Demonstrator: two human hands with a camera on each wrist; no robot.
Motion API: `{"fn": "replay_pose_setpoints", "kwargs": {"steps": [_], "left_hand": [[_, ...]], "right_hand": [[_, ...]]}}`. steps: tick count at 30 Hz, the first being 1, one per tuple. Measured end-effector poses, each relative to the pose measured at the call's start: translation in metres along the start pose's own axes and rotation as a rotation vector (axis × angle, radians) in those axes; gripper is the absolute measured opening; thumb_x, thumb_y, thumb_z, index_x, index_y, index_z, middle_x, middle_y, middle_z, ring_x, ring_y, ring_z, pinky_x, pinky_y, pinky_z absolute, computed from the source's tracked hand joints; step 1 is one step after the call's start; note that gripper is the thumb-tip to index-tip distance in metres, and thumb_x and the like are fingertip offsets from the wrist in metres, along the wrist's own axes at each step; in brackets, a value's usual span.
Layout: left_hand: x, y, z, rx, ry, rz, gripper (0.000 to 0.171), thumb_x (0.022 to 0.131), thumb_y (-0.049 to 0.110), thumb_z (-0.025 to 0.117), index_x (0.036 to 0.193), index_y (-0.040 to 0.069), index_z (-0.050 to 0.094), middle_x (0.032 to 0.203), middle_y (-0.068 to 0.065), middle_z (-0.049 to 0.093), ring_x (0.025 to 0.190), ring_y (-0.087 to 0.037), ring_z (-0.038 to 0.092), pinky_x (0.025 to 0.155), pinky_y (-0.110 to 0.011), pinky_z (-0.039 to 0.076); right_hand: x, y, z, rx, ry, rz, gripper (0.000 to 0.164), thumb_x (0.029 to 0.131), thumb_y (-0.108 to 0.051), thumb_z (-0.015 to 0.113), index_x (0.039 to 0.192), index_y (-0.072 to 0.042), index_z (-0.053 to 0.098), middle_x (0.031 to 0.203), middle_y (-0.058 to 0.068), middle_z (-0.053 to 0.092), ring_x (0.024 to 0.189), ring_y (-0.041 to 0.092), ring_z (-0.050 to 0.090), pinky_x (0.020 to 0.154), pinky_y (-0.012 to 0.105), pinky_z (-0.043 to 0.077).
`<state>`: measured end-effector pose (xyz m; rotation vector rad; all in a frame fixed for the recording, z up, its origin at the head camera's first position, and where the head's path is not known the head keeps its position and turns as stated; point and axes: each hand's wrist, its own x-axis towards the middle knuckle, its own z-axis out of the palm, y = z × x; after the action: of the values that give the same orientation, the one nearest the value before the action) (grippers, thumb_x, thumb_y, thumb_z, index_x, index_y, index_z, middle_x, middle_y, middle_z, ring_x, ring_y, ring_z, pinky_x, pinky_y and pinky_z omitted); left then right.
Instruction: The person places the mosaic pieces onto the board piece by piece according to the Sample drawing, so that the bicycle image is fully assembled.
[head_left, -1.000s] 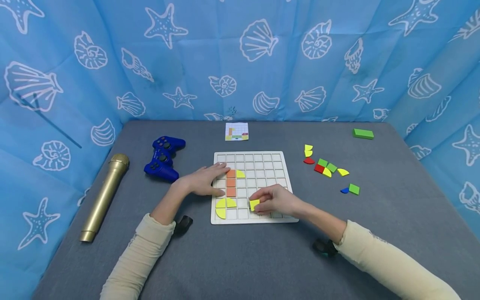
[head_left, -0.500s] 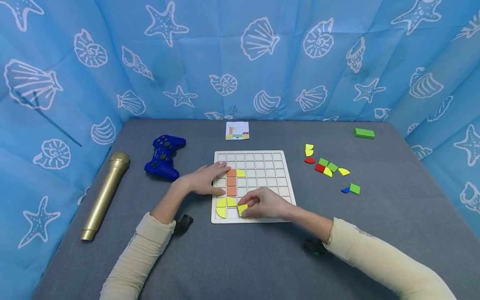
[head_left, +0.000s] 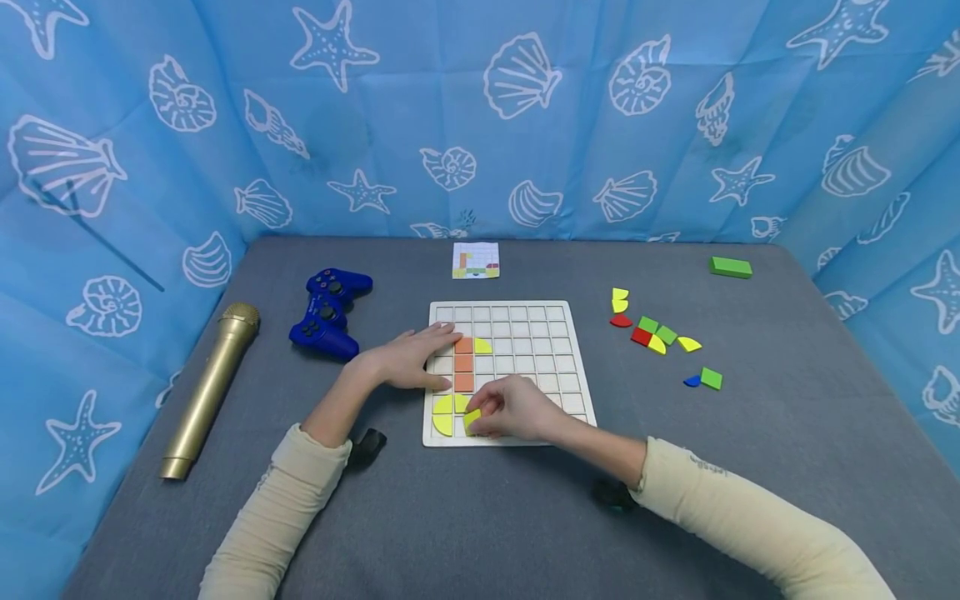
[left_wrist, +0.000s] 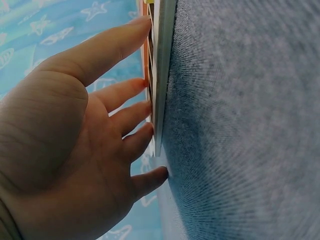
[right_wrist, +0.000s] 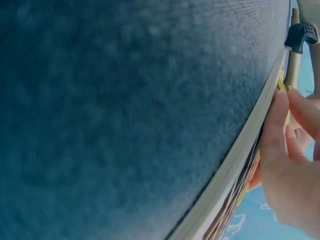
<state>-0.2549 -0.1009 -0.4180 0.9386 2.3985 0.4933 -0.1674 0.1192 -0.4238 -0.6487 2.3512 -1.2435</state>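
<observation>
A white grid board (head_left: 528, 314) lies mid-table. Orange square tiles (head_left: 463, 363) run down one of its columns, with a yellow quarter-round tile (head_left: 482, 346) beside the top one and more yellow quarter-rounds (head_left: 442, 425) in the lower left cells. My right hand (head_left: 517, 408) pinches a yellow square tile (head_left: 472, 419) between thumb and fingers, tilted over the bottom row next to those quarter-rounds. My left hand (head_left: 411, 358) rests with spread fingers on the board's left edge; in the left wrist view its fingertips (left_wrist: 145, 84) touch the rim.
A small pattern card (head_left: 476, 260) lies behind the board. Loose green, red, yellow and blue tiles (head_left: 666, 335) are scattered to the right, with a green block (head_left: 731, 267) farther back. On the left are a blue game controller (head_left: 330, 312) and a gold microphone (head_left: 210, 392).
My right hand has moved left across the board with the yellow square tile, from the middle of the lower rows to beside the yellow quarter-rounds. My left hand has stayed in place.
</observation>
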Motion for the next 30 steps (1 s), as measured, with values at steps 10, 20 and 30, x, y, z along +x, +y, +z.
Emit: {"fn": "replay_pose_setpoints", "kwargs": {"steps": [10,20,30], "left_hand": [[0.0002,0.0011,-0.0007,-0.006,-0.002,-0.007,0.079,0.092,0.039,0.061,0.153,0.01,0.021,0.158,-0.012,0.009,0.144,-0.026,0.004,0.111,-0.055,0.007],[0.0002,-0.0002,0.0005,-0.004,-0.003,-0.021,0.079,0.092,0.041,0.061,0.153,0.011,0.021,0.158,-0.011,0.009,0.144,-0.025,0.003,0.111,-0.054,0.007],[0.0014,-0.0008,0.0004,-0.004,0.002,-0.006,0.078,0.092,0.04,0.061,0.153,0.01,0.022,0.158,-0.012,0.01,0.144,-0.026,0.005,0.111,-0.056,0.007]], "right_hand": [[-0.0035,-0.0019,-0.0048,0.004,0.0,0.031,0.014,0.091,-0.016,0.067,0.095,-0.004,0.072,0.074,0.0,0.067,0.062,0.011,0.062,0.055,0.025,0.051],[-0.0033,-0.0043,-0.0082,0.065,-0.071,0.074,0.017,0.094,-0.015,0.062,0.102,-0.003,0.072,0.081,0.003,0.068,0.066,0.013,0.059,0.058,0.025,0.049],[-0.001,-0.0049,-0.0068,0.121,-0.104,0.062,0.02,0.095,-0.014,0.06,0.11,-0.002,0.067,0.081,0.004,0.069,0.072,0.017,0.063,0.061,0.028,0.051]]}}
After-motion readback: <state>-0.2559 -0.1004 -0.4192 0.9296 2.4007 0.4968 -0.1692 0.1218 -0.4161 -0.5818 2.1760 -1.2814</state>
